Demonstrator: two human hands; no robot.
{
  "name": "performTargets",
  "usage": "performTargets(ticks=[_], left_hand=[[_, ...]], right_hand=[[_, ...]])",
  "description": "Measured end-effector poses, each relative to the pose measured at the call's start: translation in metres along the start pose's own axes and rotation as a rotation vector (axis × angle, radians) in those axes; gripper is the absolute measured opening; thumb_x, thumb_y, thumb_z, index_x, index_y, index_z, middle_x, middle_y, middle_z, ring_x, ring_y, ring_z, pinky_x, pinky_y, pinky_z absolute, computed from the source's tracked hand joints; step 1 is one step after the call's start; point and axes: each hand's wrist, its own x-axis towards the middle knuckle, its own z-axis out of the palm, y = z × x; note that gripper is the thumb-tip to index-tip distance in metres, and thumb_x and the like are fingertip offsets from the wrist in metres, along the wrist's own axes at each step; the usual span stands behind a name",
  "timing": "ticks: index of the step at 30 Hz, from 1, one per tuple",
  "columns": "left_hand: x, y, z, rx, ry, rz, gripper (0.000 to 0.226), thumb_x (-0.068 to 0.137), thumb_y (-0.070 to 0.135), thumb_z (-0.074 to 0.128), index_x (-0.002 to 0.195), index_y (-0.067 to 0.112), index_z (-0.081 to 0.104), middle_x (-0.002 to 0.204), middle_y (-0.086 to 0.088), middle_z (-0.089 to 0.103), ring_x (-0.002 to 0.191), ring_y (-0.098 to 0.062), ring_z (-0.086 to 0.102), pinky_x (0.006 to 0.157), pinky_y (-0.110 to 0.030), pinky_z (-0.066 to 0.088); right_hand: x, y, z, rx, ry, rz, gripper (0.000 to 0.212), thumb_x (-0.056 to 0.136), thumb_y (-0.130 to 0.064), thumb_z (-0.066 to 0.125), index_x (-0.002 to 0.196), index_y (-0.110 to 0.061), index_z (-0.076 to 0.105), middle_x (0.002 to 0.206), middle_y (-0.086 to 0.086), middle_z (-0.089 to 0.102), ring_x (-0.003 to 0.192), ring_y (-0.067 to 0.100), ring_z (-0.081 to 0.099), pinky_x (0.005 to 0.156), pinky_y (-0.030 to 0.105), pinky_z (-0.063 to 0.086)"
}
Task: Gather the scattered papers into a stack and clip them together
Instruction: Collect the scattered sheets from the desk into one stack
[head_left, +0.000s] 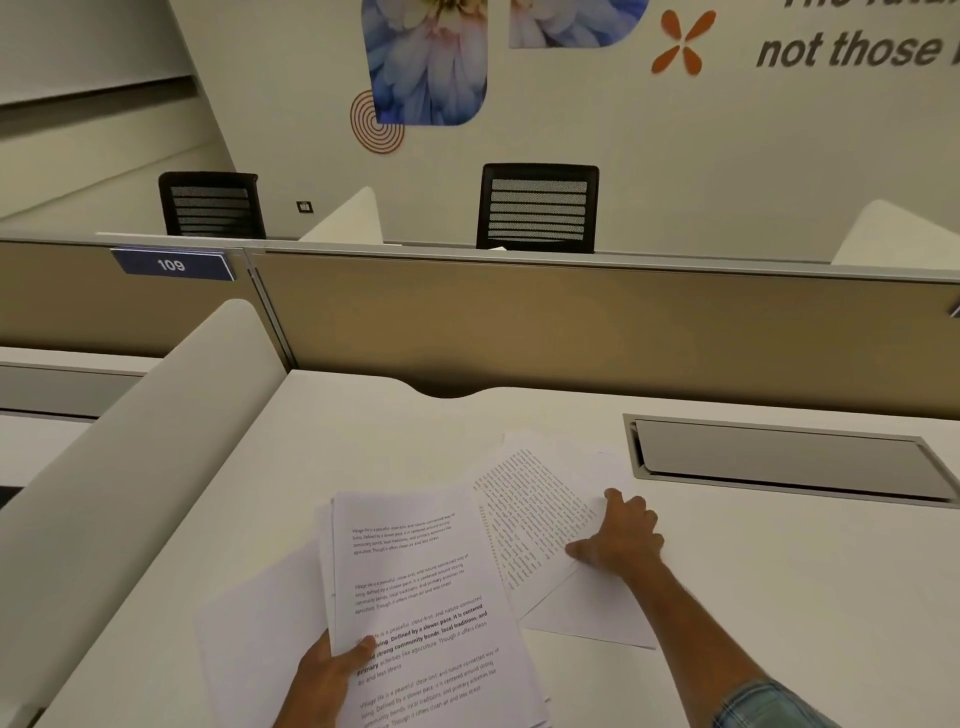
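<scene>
My left hand (327, 675) holds a bundle of printed papers (431, 597) above the white desk, thumb on the top sheet. One blank sheet (249, 639) sticks out to the left under the bundle. To the right, several loose sheets (535, 504) lie fanned on the desk, one printed with dense text, one blank sheet (597, 613) nearer me. My right hand (621, 535) rests on these loose sheets with its fingers curled, thumb pointing left. No clip is in view.
A grey cable hatch (784, 457) is set into the desk (779, 571) at the right. A tan partition (571, 322) closes the desk's far side and a white curved divider (130, 441) its left. Two black chairs (537, 208) stand beyond.
</scene>
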Motion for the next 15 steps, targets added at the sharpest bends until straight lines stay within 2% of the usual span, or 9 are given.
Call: performTargets(ticks=[2,6,9,13,15], left_hand=[[0.001,0.000,0.000,0.002,0.003,-0.004,0.047,0.089,-0.004,0.070,0.135,-0.003,0.058,0.113,-0.022,0.070,0.106,-0.041,0.065,0.109,-0.055,0.045],[-0.005,0.003,0.004,-0.001,0.015,0.020,0.037,0.091,-0.006,0.067,0.125,0.006,0.059,0.095,-0.012,0.070,0.092,-0.036,0.064,0.102,-0.050,0.048],[-0.009,0.005,0.005,0.002,0.021,0.020,0.039,0.092,-0.004,0.066,0.129,0.005,0.058,0.092,-0.011,0.069,0.089,-0.037,0.064,0.097,-0.051,0.050],[-0.012,0.007,0.007,-0.013,0.052,0.027,0.045,0.092,-0.005,0.065,0.136,-0.001,0.055,0.089,-0.009,0.067,0.082,-0.034,0.063,0.089,-0.045,0.049],[-0.014,0.008,0.008,-0.017,0.053,0.026,0.046,0.092,-0.005,0.065,0.137,-0.002,0.055,0.089,-0.009,0.068,0.081,-0.032,0.063,0.089,-0.045,0.048]], right_hand=[[0.000,-0.001,0.000,-0.006,0.004,0.008,0.109,0.065,-0.062,0.082,0.149,-0.021,0.026,0.149,0.013,0.034,0.141,0.033,0.034,0.110,0.048,0.039],[0.001,-0.002,-0.001,-0.086,-0.012,-0.030,0.105,0.067,-0.064,0.079,0.147,-0.019,0.028,0.149,0.013,0.036,0.140,0.033,0.036,0.110,0.047,0.040],[0.001,-0.001,-0.001,-0.070,-0.023,-0.051,0.098,0.069,-0.062,0.079,0.144,-0.017,0.033,0.145,0.013,0.041,0.136,0.032,0.039,0.108,0.045,0.042],[0.001,-0.002,0.003,0.055,-0.059,-0.049,0.095,0.069,-0.051,0.084,0.143,-0.015,0.037,0.139,0.012,0.048,0.131,0.032,0.046,0.106,0.043,0.047],[-0.001,-0.003,0.007,0.200,-0.047,-0.022,0.092,0.065,-0.044,0.087,0.140,-0.016,0.041,0.132,0.011,0.053,0.124,0.032,0.054,0.101,0.044,0.054]])
